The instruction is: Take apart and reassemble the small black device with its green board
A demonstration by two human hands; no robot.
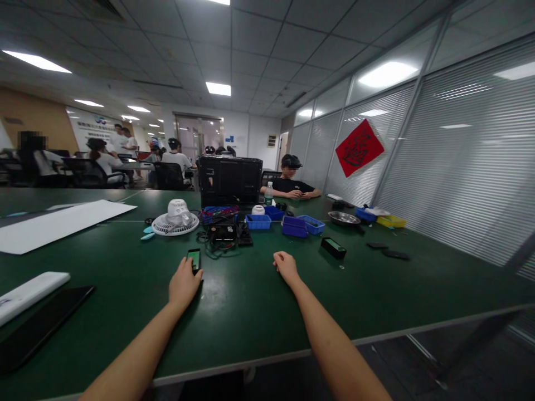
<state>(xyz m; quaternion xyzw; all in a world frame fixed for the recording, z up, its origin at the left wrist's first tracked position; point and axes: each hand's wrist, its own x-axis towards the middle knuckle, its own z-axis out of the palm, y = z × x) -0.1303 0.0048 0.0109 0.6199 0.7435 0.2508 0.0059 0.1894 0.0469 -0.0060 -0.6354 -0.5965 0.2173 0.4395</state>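
Note:
My left hand (185,283) is closed around a small black rectangular case with a green face (194,257), at the middle left of the green table (238,312). The far end of the case sticks out past my fingers, and the rest is hidden under them. To the right, my right hand (286,267) rests just over the tabletop with its fingers curled in. Anything inside those fingers is too small or too hidden to make out. Right of that hand lies a black box with a green top (333,247), apart from it.
A white fan head (175,217), tangled cables, a black adapter (223,232) and blue bins (258,221) stand ahead. A metal bowl (344,218) and flat black pieces (395,254) lie right. White and black panels (45,323) lie left. A person (291,181) sits across the table.

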